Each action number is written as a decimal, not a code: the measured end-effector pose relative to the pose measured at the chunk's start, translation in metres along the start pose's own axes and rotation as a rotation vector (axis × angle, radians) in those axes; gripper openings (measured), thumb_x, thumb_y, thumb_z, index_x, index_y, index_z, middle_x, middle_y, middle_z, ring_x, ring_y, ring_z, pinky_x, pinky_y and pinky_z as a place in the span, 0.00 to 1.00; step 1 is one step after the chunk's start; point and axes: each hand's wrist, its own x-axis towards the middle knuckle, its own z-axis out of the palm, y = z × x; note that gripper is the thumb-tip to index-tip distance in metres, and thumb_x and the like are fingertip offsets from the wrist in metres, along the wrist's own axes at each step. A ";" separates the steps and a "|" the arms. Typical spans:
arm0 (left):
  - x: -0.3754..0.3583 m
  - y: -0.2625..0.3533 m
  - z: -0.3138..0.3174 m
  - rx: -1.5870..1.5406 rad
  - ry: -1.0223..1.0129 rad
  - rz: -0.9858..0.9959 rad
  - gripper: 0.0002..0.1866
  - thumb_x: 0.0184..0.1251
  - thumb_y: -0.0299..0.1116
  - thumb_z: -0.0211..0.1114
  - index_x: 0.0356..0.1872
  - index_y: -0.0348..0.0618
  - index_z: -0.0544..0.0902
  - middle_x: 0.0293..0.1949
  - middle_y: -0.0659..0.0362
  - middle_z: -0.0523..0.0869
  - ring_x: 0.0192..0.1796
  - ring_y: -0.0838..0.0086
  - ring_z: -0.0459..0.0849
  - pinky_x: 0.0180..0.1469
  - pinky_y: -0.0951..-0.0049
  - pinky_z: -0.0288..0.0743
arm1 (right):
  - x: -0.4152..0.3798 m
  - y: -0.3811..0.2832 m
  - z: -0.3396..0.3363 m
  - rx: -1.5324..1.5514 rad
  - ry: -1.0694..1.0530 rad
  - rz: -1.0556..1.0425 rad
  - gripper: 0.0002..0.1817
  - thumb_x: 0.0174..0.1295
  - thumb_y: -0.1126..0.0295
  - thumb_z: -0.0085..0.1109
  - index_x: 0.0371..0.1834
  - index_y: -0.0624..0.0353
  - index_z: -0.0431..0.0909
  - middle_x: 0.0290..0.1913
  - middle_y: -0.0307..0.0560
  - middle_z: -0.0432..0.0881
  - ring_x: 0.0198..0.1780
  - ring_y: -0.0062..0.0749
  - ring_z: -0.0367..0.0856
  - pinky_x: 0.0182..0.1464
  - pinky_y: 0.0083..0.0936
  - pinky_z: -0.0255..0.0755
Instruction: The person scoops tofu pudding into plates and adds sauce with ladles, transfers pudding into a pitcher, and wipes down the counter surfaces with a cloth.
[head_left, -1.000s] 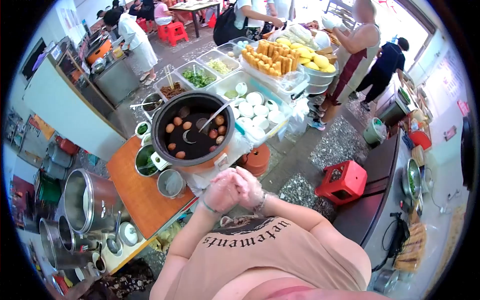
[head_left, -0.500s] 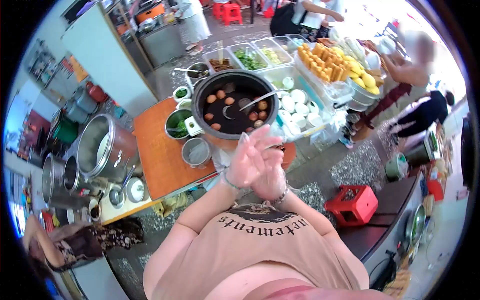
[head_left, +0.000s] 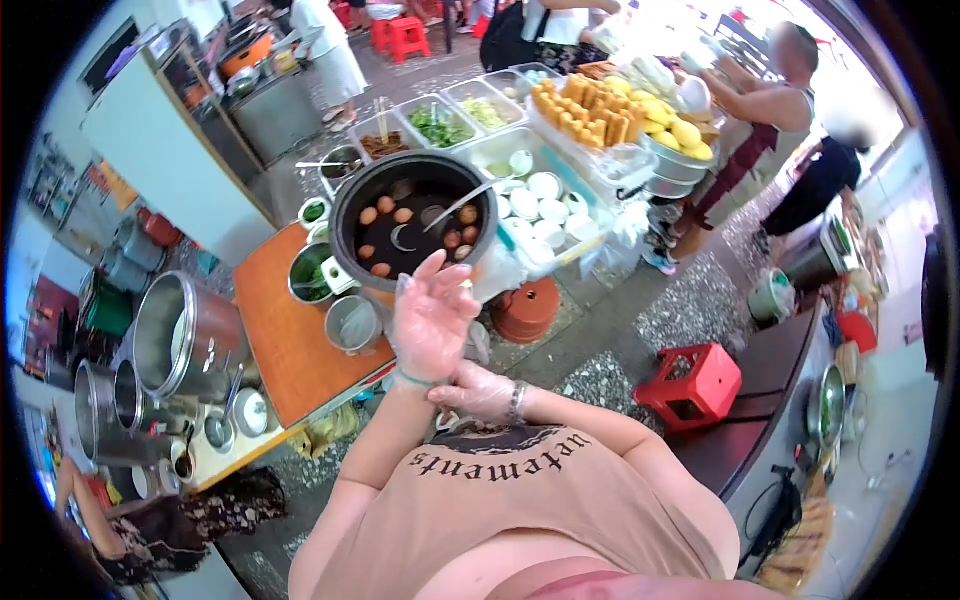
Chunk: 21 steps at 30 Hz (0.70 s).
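My left hand point(head_left: 436, 318) is raised with its palm toward me and its fingers spread, holding nothing. It looks shiny, as if covered by a clear plastic glove, and a green band point(head_left: 416, 379) circles its wrist. My right hand point(head_left: 482, 391), also shiny and with a bracelet point(head_left: 517, 400), has its fingers closed at the left wrist, at the glove's cuff. Just beyond my left hand is a dark pot point(head_left: 343, 228) of brown liquid, with several eggs point(head_left: 385, 205) and a ladle point(head_left: 460, 205) in it.
White lidded cups point(head_left: 551, 210) fill a clear bin right of the pot; fried dough sticks point(head_left: 590, 112) and yellow buns point(head_left: 680, 132) lie behind. Steel pots point(head_left: 190, 335) stand left of the orange tabletop point(head_left: 290, 340). A red stool point(head_left: 690, 388) is at right. Several people are nearby.
My right hand has moved from beside the left palm down to the left wrist. The view has shifted, so the pot and stall sit further left.
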 end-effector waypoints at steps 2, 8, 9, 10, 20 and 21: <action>0.002 0.000 -0.002 0.038 0.019 -0.004 0.26 0.76 0.51 0.44 0.63 0.42 0.71 0.53 0.49 0.82 0.44 0.67 0.80 0.50 0.69 0.74 | -0.004 0.009 -0.002 0.039 0.003 0.017 0.16 0.70 0.59 0.52 0.46 0.62 0.72 0.32 0.37 0.74 0.33 0.21 0.72 0.36 0.25 0.71; 0.016 -0.010 0.006 0.248 0.097 0.082 0.25 0.76 0.50 0.44 0.60 0.42 0.74 0.49 0.53 0.83 0.41 0.72 0.81 0.46 0.72 0.76 | -0.013 0.016 -0.009 0.100 0.035 -0.037 0.21 0.74 0.56 0.45 0.28 0.61 0.72 0.21 0.34 0.69 0.25 0.20 0.68 0.29 0.22 0.67; 0.019 -0.013 0.005 0.246 0.092 0.061 0.25 0.76 0.50 0.44 0.60 0.42 0.74 0.49 0.53 0.83 0.41 0.72 0.81 0.46 0.72 0.76 | -0.014 0.017 -0.012 0.033 0.034 -0.026 0.21 0.74 0.56 0.44 0.28 0.61 0.72 0.21 0.35 0.69 0.25 0.21 0.68 0.29 0.24 0.67; 0.020 -0.016 0.003 0.279 0.105 0.082 0.24 0.76 0.49 0.44 0.59 0.41 0.74 0.48 0.53 0.84 0.40 0.72 0.81 0.45 0.72 0.76 | -0.016 0.018 -0.014 -0.033 0.032 -0.010 0.21 0.74 0.56 0.44 0.28 0.61 0.72 0.21 0.35 0.69 0.25 0.22 0.69 0.30 0.25 0.67; 0.020 0.023 -0.016 0.226 0.026 -0.049 0.21 0.77 0.46 0.44 0.52 0.41 0.77 0.33 0.61 0.80 0.33 0.73 0.76 0.37 0.73 0.72 | -0.033 0.015 -0.038 -0.553 0.078 -0.120 0.16 0.70 0.61 0.46 0.34 0.63 0.74 0.26 0.48 0.77 0.29 0.35 0.78 0.37 0.33 0.72; 0.012 0.046 -0.001 0.048 -0.177 -0.238 0.20 0.75 0.47 0.48 0.45 0.41 0.80 0.29 0.61 0.77 0.32 0.71 0.75 0.35 0.71 0.71 | -0.035 0.016 -0.044 -0.446 0.105 -0.007 0.15 0.70 0.61 0.47 0.34 0.63 0.74 0.26 0.46 0.77 0.30 0.31 0.78 0.38 0.30 0.73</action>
